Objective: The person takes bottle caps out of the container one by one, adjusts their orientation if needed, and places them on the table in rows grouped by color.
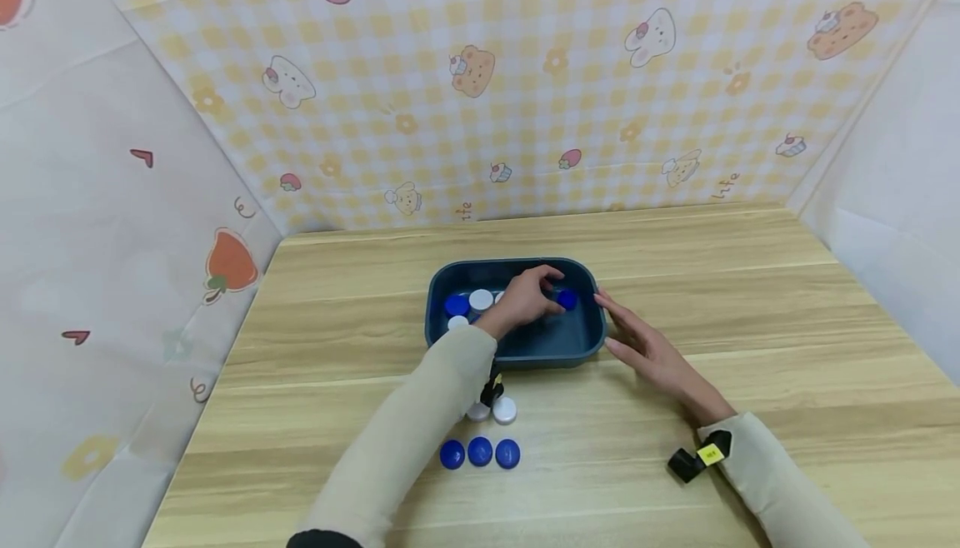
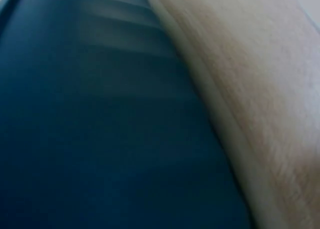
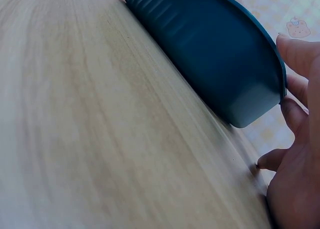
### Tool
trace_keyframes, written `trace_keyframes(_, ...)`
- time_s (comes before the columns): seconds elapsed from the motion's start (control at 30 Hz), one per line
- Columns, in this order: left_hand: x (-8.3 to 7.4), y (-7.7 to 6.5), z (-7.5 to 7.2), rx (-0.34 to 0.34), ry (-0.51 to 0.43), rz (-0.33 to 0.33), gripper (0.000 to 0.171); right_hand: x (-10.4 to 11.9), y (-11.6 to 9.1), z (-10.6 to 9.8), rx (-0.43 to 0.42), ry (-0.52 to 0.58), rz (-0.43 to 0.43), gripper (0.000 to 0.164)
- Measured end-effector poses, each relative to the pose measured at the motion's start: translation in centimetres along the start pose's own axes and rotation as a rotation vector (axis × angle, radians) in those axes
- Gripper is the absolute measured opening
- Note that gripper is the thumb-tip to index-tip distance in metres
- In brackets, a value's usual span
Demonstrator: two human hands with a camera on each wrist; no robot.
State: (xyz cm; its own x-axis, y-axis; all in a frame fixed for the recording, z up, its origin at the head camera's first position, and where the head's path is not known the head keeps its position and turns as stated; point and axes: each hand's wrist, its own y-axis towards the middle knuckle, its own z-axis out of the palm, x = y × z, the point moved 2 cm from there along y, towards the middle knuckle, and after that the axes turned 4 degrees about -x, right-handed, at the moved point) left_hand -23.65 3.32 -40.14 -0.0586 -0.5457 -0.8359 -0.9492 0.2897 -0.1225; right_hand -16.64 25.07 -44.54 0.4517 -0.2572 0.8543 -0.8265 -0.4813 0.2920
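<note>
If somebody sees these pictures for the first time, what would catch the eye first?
Probably the dark blue box on the wooden table, with the left hand inside it and the right hand at its right end. Next, three blue discs lie in a row in front of the box. Behind the table, the yellow checked cloth also stands out.

This is a screened-off tabletop booth: a checked cartoon backdrop [image 1: 517, 107] and white side sheets [image 1: 90, 223] border a wood-grain table [image 1: 750, 298].
</note>
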Motion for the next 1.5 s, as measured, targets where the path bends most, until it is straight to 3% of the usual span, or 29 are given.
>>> trace_keyframes(0.7,-0.2,-0.1,0.8,0.141,0.100,0.021,0.050,0.0,-0.1,0.3,0.004,0.030,0.010,0.061)
trace_keyframes(0.87,0.1,0.1,1.1,0.173,0.173,0.038,0.048,-0.1,-0.1,0.2,0.008,0.030,-0.007,0.061)
trace_keyframes(1.2,0.0,0.3,1.6,0.199,0.341,0.121,0.046,-0.2,-0.1,0.2,0.004,0.019,-0.002,0.061)
trace_keyframes(1.5,-0.6,0.2,1.8,0.208,0.366,0.126,0.043,0.0,-0.1,-0.1,0.000,0.006,0.003,0.061)
